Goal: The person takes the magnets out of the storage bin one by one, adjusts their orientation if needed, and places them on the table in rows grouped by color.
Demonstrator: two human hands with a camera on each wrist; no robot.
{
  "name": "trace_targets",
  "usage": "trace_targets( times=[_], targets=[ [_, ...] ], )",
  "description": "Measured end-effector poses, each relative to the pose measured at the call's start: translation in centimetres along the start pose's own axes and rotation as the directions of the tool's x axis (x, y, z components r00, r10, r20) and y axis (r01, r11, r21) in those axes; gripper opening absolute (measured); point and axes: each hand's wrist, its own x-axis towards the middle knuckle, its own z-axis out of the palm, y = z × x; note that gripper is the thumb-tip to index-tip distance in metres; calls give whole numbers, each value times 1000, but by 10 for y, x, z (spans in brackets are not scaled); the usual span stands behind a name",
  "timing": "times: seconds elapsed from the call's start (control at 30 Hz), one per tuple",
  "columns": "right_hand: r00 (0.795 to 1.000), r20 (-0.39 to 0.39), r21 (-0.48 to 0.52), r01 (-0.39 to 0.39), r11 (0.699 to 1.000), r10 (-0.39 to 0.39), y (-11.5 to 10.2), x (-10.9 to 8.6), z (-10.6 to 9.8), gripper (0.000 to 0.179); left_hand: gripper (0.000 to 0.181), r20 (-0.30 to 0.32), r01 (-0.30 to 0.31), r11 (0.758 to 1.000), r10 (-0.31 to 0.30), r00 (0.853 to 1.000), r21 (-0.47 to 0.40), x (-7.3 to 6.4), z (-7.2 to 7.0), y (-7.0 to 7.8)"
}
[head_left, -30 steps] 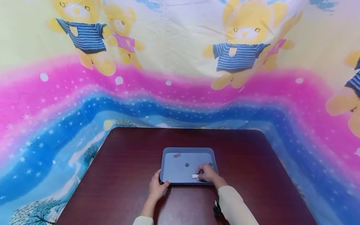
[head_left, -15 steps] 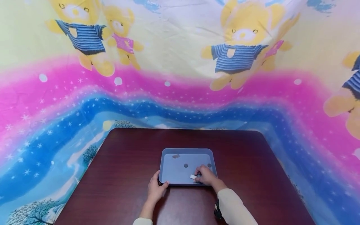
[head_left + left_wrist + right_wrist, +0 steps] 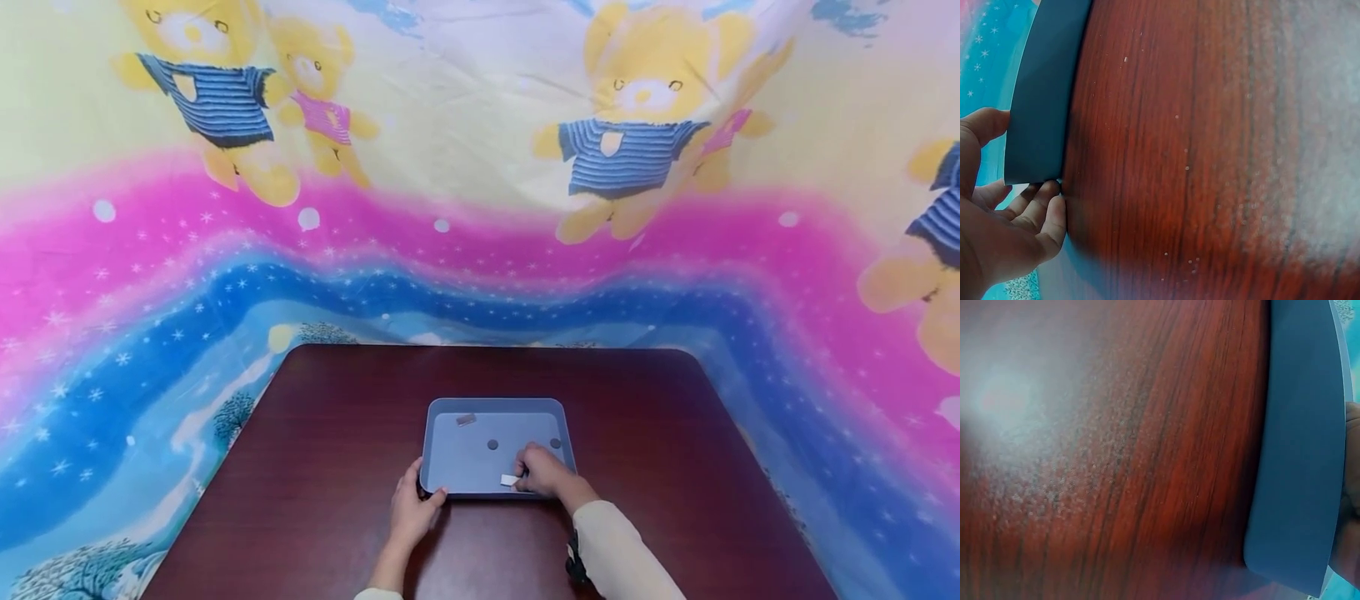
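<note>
A shallow grey-blue tray (image 3: 465, 462) lies on the table. My left hand (image 3: 412, 504) grips its near left corner, thumb at the rim and fingers at the outer side; the left wrist view shows the fingers (image 3: 1035, 212) against the bottom of the tray wall. Inside the tray, near the front rim, my right hand (image 3: 543, 468) pinches a small flat white rectangular piece (image 3: 508, 480) whose left end sticks out from the fingers. In the right wrist view the tray's front wall (image 3: 1300, 437) hides most of that hand (image 3: 1350, 500).
Also in the tray are a dark round disc (image 3: 492, 445) near the middle, another disc (image 3: 555, 443) by the right wall, and a small brownish rectangular piece (image 3: 466, 420) at the back left. A patterned curtain (image 3: 480, 167) surrounds the dark red wooden table (image 3: 630, 392).
My right hand has shifted the white piece slightly left and toward the front rim, tilting it midway. The left hand keeps its grip on the corner. The whole head view has drifted a little.
</note>
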Motion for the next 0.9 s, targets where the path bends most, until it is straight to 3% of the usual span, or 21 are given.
trace_targets(
  times=[0.2, 0.37, 0.63, 0.9],
  targets=[
    [1000, 0, 98, 8, 995, -8, 2, 3, 3, 22, 69, 13, 3, 1000, -3, 1000, -1, -1, -3, -1],
    [999, -48, 171, 12, 985, -4, 1, 6, 4, 21, 69, 37, -1, 1000, 1, 999, -1, 1, -3, -3],
    [998, -47, 81, 38, 996, -34, -2, 9, 5, 20, 69, 20, -3, 1000, 3, 1000, -13, -1, -6, -3],
    [992, -121, 12, 46, 999, -44, -2, 9, 4, 18, 70, 28, -1, 1000, 2, 1000, -32, -1, -5, -1]
  ],
)
